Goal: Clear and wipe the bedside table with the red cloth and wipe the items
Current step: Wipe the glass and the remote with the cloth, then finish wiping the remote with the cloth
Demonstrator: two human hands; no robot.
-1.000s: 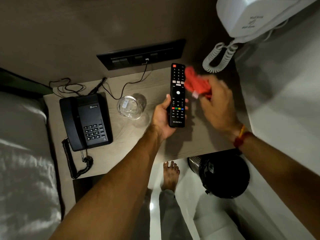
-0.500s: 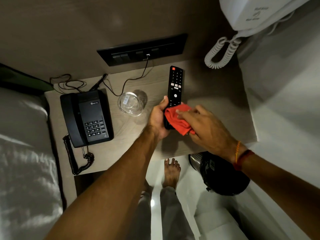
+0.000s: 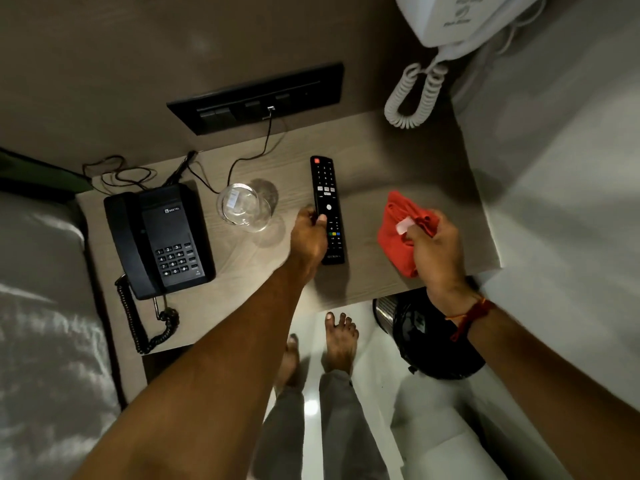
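A black TV remote [image 3: 328, 199] lies lengthwise at the middle of the wooden bedside table [image 3: 374, 161], buttons up. My left hand [image 3: 309, 235] grips its left edge, thumb on the keypad. My right hand [image 3: 434, 251] holds the bunched red cloth [image 3: 398, 233] to the right of the remote, apart from it, over the table's right part. A clear drinking glass [image 3: 244, 211] stands just left of the remote. A black desk phone [image 3: 157, 239] with a coiled cord sits at the table's left end.
A black switch panel [image 3: 256, 98] is on the wall behind, with a thin cable running down to the table. A white wall unit with a coiled cord [image 3: 414, 95] hangs at upper right. A black-lined bin [image 3: 429, 336] stands below the table's front right. Bed [image 3: 41, 306] at left.
My right hand has pulled the red cloth off the remote and moved it to the right. The remote now rests flat on the table with my left hand still on it.
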